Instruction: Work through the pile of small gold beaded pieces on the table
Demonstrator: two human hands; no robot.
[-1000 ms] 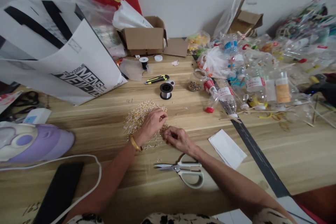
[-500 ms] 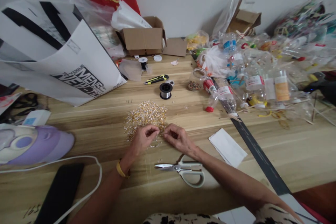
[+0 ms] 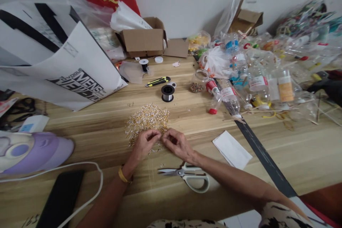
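A loose heap of small gold and silver metal pieces [image 3: 145,119] lies on the wooden table. At its near edge, my left hand [image 3: 145,142] pinches thumb and forefinger together, the wrist wearing a yellow band. My right hand [image 3: 177,143] is closed in a pinch too, its fingertips almost meeting the left ones. Whatever sits between the fingertips is too small to make out. A few loose metal bits [image 3: 156,148] lie just below the hands. Scissors with pale handles [image 3: 196,181] rest under my right wrist, blades pointing left.
Beyond the heap are a spool of silver wire [image 3: 167,93], a yellow-black utility knife [image 3: 157,81] and a black-thread spool [image 3: 144,65]. Folded white paper [image 3: 232,149] lies to the right, plastic bottles [image 3: 229,96] behind it. A large white bag [image 3: 66,67] and a black phone [image 3: 61,199] are left.
My right hand has shifted slightly left, bringing its fingertips closer to those of my left hand. Both hands stay pinched. The whole view has moved a little.
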